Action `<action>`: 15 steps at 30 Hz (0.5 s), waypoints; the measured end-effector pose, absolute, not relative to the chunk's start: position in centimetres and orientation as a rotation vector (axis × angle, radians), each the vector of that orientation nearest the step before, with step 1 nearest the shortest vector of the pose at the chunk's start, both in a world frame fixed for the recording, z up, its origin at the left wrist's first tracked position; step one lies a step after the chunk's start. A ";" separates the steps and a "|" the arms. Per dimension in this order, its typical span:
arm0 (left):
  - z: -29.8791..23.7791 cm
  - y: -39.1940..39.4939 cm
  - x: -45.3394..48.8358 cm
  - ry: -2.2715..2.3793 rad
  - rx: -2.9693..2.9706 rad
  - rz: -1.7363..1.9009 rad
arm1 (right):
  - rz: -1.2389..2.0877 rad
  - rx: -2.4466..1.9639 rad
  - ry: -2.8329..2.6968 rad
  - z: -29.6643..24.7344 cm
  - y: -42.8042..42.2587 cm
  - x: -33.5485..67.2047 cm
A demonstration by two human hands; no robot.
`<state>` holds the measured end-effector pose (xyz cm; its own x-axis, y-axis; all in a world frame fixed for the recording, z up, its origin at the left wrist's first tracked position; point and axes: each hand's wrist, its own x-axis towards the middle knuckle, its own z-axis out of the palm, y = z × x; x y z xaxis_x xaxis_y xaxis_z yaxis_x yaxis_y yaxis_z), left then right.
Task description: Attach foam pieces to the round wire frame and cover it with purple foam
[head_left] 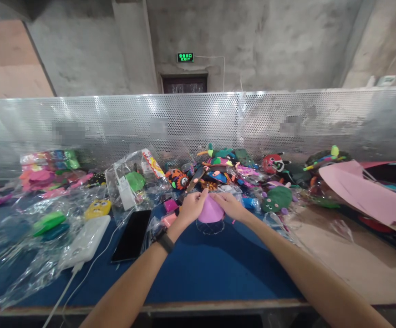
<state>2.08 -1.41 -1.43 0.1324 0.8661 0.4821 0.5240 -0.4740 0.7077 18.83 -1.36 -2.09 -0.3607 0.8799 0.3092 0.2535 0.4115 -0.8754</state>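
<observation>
Both my hands hold a pink dome-shaped clay piece (210,212) above the blue table mat (201,269). My left hand (191,206), with a black band on its wrist, pinches the piece's left and top edge. My right hand (230,203) grips its right side with closed fingers. Under the piece lies a clear round plastic part (210,226). Just behind my hands is a heap of colourful clay figures (218,171) in clear wrappers.
A black phone (132,235) and a white power bank (86,241) with a cable lie at the left among clear plastic bags (30,237). A green clay figure (277,198) and pink paper sheets (362,191) lie to the right. A perforated metal screen (198,123) backs the table.
</observation>
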 end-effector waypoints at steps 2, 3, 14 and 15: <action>-1.3 -1.4 1.9 1.297 2.071 1.249 | 1.009 -0.997 -1.814 -2.0 -1.3 19.0; -1.3 -1.4 1.9 1.276 2.092 1.243 | 1.029 -1.002 -1.822 -2.0 -1.3 19.0; -1.2 -1.5 1.1 1.019 1.682 0.905 | 1.002 -1.069 -1.859 -1.7 -0.9 19.8; -1.2 -1.4 1.0 1.018 1.660 0.899 | 1.007 -1.074 -1.885 -1.7 -0.9 19.9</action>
